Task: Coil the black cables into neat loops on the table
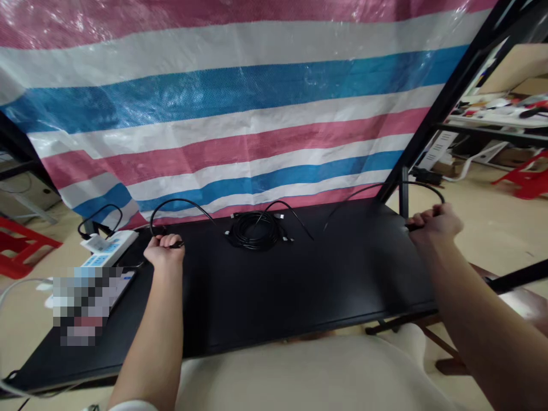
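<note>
My left hand (pixel 162 251) rests on the black table (pixel 299 285) near its left side, fingers closed on one end of a thin black cable (pixel 180 201) that arcs up and back toward a coiled bundle of black cables (pixel 256 229) at the table's far middle. My right hand (pixel 433 224) is at the table's right edge, closed on the end of another black cable (pixel 385 185), which loops in the air and runs back down to the table near the bundle.
A white power strip (pixel 109 248) with a black plug lies at the table's left end, beside a blurred flat object. A striped pink, white and blue tarp (pixel 257 114) hangs behind. Black shelving (pixel 492 125) and red stools stand at right; another red stool at left.
</note>
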{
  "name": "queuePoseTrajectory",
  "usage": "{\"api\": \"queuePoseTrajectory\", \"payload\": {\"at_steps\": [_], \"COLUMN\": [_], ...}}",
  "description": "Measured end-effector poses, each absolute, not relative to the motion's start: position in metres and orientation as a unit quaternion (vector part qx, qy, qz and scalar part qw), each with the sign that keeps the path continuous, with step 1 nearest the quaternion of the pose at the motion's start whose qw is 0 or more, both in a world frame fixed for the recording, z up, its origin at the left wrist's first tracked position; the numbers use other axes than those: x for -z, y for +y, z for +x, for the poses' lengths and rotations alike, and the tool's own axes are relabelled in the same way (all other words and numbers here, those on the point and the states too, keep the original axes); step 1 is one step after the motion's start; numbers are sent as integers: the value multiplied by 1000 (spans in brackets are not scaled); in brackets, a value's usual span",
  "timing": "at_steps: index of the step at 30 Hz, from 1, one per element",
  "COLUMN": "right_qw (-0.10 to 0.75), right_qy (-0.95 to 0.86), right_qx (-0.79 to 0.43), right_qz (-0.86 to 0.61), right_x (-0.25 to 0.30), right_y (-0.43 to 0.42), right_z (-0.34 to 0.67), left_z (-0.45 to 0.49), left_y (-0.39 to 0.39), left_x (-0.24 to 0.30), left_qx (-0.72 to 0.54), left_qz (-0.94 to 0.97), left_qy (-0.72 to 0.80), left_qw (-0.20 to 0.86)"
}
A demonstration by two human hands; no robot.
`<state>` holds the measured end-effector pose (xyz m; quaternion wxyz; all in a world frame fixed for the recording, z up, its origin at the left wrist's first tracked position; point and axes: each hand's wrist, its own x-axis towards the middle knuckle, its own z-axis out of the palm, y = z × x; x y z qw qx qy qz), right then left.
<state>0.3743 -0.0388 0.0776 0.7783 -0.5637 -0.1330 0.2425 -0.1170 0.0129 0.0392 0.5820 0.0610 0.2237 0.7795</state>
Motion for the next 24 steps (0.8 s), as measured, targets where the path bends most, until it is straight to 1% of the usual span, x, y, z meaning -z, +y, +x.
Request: {"api": "queuePoseTrajectory", "payload": {"at_steps": [1, 3, 5, 7, 9, 12, 14, 16, 20, 22, 24], "right_qw": [776, 753, 721, 668, 581, 410, 329, 274, 211, 200, 209], "right_qy": [-125, -182, -285, -410, -550, -734, -799, -831, -843, -838, -827], "right_qx": [-249, -240, -220, -178, -116, -60, -25, -3, 19, 29, 32], "right_qz": [-566, -585, -593, -595, -589, -539, -503, -484, -494, -507, -520], "right_x": [-77, -71, -59, -39, -16, 15, 28, 36, 42, 44, 46], "right_y": [-37, -32, -28, -25, -24, -22, -18, -10, 11, 19, 22], "right_z": [368, 357, 346, 335, 322, 302, 290, 283, 279, 281, 284], "left_z": [-107, -87, -68, -51, -38, -27, -25, -26, -31, -34, -36], "left_y": [11, 6, 3, 2, 2, 4, 4, 4, 3, 2, 2], "left_x": [-43, -50, -58, -64, -68, -70, -69, -69, -67, -68, -70], "left_qx": [-780, -770, -745, -724, -708, -698, -695, -693, -692, -693, -694], "left_qz": [54, 44, 48, 59, 60, 48, 42, 43, 61, 65, 62], "left_qy": [226, 235, 250, 261, 271, 285, 294, 300, 311, 317, 320], "left_qw": [581, 591, 616, 636, 649, 655, 655, 654, 648, 645, 641]}}
